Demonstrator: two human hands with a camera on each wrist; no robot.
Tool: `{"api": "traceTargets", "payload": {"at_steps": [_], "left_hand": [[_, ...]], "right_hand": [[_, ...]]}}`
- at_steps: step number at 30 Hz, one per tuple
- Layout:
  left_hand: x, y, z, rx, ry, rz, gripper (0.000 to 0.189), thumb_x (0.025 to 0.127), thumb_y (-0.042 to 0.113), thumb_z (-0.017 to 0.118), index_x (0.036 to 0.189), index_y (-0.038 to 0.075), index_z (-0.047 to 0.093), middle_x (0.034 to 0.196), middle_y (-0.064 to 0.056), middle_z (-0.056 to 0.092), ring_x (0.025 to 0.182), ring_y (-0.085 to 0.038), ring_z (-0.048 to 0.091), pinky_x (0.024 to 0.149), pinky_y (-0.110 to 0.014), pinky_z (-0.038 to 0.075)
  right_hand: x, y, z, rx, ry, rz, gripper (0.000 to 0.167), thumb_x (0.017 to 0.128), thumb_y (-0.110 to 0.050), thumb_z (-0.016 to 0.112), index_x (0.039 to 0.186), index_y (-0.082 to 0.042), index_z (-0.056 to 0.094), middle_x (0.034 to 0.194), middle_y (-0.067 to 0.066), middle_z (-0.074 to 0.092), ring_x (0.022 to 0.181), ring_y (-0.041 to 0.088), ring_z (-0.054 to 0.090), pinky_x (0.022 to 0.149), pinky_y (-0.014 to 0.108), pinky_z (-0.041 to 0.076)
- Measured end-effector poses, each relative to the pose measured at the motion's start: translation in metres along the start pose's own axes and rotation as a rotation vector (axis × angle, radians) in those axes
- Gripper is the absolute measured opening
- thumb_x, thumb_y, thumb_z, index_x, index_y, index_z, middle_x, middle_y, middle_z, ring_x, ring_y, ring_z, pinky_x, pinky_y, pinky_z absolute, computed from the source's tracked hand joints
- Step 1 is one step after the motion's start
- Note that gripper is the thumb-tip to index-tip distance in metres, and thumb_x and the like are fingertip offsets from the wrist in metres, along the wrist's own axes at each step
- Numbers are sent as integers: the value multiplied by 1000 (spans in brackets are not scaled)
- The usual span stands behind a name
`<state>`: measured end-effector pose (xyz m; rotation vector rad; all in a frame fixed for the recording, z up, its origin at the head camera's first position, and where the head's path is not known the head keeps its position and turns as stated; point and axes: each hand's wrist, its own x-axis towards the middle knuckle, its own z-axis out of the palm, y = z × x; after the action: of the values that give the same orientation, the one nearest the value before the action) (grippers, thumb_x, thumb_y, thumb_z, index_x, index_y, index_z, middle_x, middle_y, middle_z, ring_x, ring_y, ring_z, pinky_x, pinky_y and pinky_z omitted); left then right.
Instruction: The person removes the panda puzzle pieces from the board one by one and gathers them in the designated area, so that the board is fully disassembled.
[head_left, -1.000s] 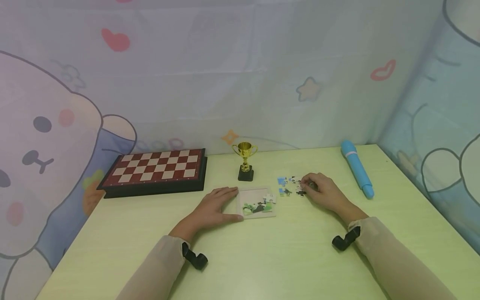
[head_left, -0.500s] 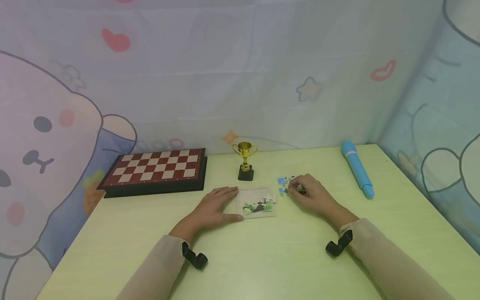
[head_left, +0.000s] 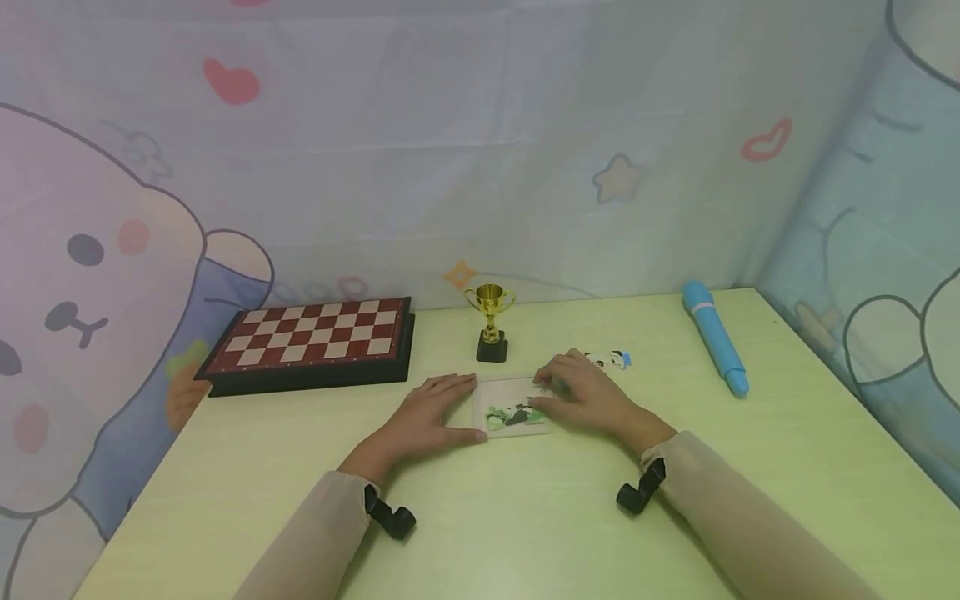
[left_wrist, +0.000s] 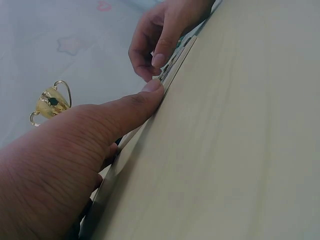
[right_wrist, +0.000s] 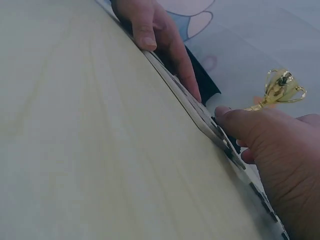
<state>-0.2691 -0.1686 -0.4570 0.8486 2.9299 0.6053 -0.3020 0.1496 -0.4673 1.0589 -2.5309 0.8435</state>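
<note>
A small puzzle tray (head_left: 516, 432) lies flat on the table in the head view, with green and black puzzle pieces (head_left: 513, 414) along its near part. My left hand (head_left: 420, 421) rests at the tray's left side, thumb and fingers spread along the edge. At the tray's right side is my right hand (head_left: 581, 396), its thumb and fingertips curled about a pale puzzle piece (head_left: 536, 393). The hand covers most of that piece. More puzzle pieces (head_left: 609, 359) lie on the table behind the right hand, some of them hidden by it.
A gold trophy cup (head_left: 491, 321) on a black base stands behind the tray. To the left is a red and white chessboard box (head_left: 311, 342); a blue microphone-shaped stick (head_left: 715, 337) lies at the right. A printed cloth (head_left: 450, 167) hangs along the table's back.
My right hand has moved left from the loose pieces, across them, to the tray's right side. The left hand and the tray have stayed in place.
</note>
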Motion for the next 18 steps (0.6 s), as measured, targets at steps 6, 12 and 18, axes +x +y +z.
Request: {"api": "traceTargets", "payload": {"at_steps": [6,12,18], "left_hand": [[1,-2,1,16,-9,-3,94,82,77,60,158,28,36,161,7,33,149,-22,26,118,-52,22],[1,-2,0,21,-18,-9,94,82,78,60,158,28,35,162,7,32,149,-22,24,118,-52,21],[1,0,-1,12,-10,0,93,83,75,62,158,26,37,161,5,34,149,-24,26,118,-53,22]], "right_hand": [[4,-8,0,-117,-13,20,39,86,-57,73,104,-23,70,101,-12,65,92,9,48,80,32,47],[3,-11,-2,-143,-18,15,39,86,-59,73,99,-23,71,98,-12,65,91,10,49,79,32,48],[4,-11,-3,-132,-18,6,34,88,-54,73,97,-22,71,94,-13,65,88,9,49,77,31,48]]}}
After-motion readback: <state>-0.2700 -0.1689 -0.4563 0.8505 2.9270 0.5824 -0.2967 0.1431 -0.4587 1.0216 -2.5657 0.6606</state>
